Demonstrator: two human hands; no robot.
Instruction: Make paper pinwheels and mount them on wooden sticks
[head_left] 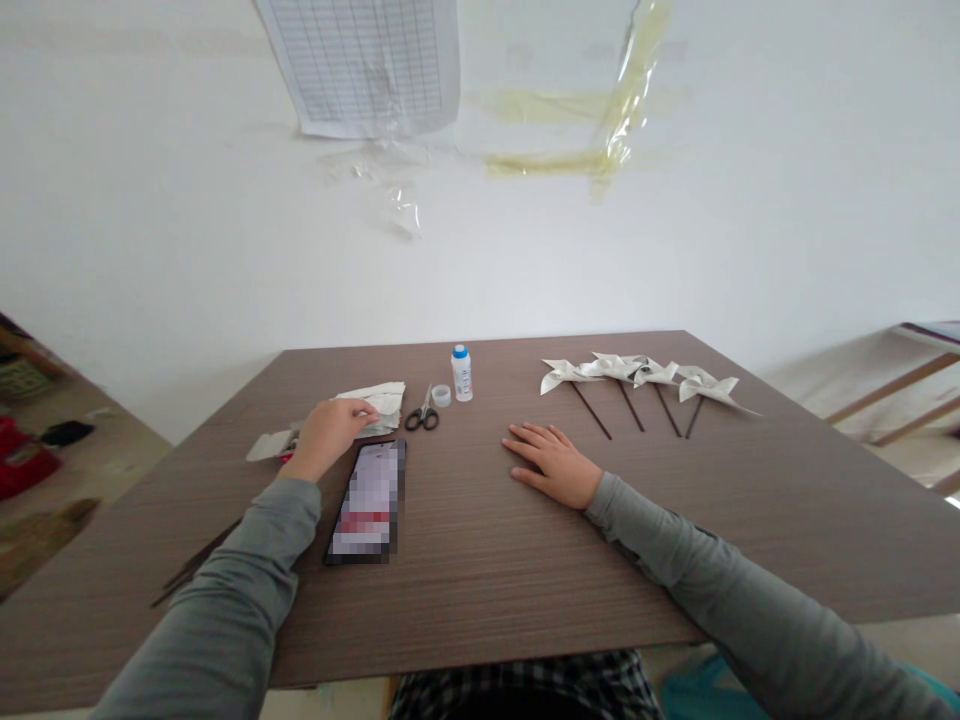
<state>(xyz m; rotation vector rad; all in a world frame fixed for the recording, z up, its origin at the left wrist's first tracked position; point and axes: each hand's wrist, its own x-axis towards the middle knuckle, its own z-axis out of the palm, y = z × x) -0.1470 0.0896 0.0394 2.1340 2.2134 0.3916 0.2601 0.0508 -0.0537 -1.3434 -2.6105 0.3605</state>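
My left hand (328, 436) reaches over a stack of white paper pieces (386, 405), its fingers closed in a pinch at the paper. Whether a sheet is lifted off the stack I cannot tell. Palm down, my right hand (553, 463) rests on the table with its fingers spread and nothing in it. Black-handled scissors (422, 416) lie just right of the paper. Beside them are a small clear cap (441, 396) and an upright white bottle with a blue top (462, 375). Several white paper pinwheels (703, 386) on dark sticks lie beyond my right hand.
A phone (367, 505) lies between my arms. Dark thin sticks (196, 562) are partly under my left sleeve. A small opened box (271, 445) sits behind my left wrist. The brown table (480, 590) meets a white wall (480, 270) at the back.
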